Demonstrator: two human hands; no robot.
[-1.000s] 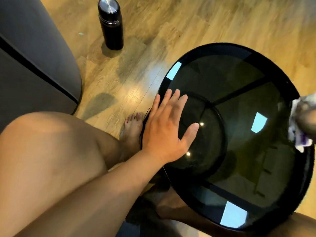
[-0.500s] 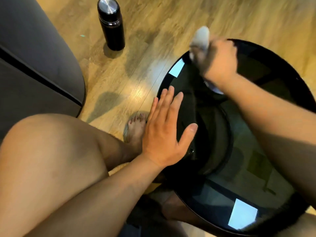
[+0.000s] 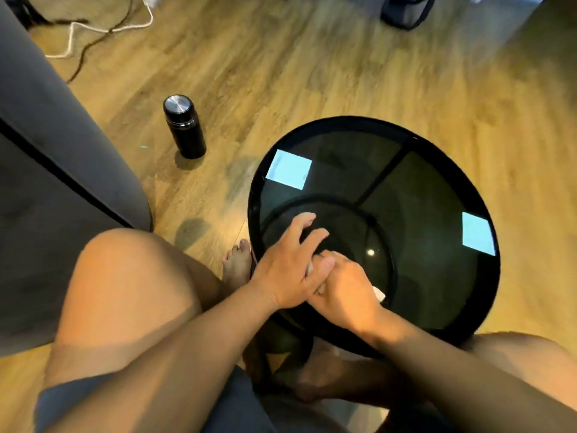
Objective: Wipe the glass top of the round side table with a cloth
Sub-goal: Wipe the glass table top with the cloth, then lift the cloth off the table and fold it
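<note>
The round side table point(image 3: 437, 189) has a dark glass top in a black rim and stands on the wooden floor in front of my knees. My right hand point(image 3: 346, 289) presses down on the near left part of the glass, shut on a white cloth point(image 3: 379, 293) that peeks out at its right side. My left hand point(image 3: 288, 264) rests on the glass beside it, fingers spread, thumb touching my right hand. Most of the cloth is hidden under my right hand.
A black flask with a steel lid point(image 3: 184, 126) stands on the floor left of the table. A grey sofa point(image 3: 46, 157) fills the left side. Cables point(image 3: 93, 29) lie on the floor at the top left. My bare foot point(image 3: 239, 260) is by the table's left rim.
My right hand with the cloth has swept from the far left edge of the glass back to the near part, beside my left hand. The view has shifted up and outward.
</note>
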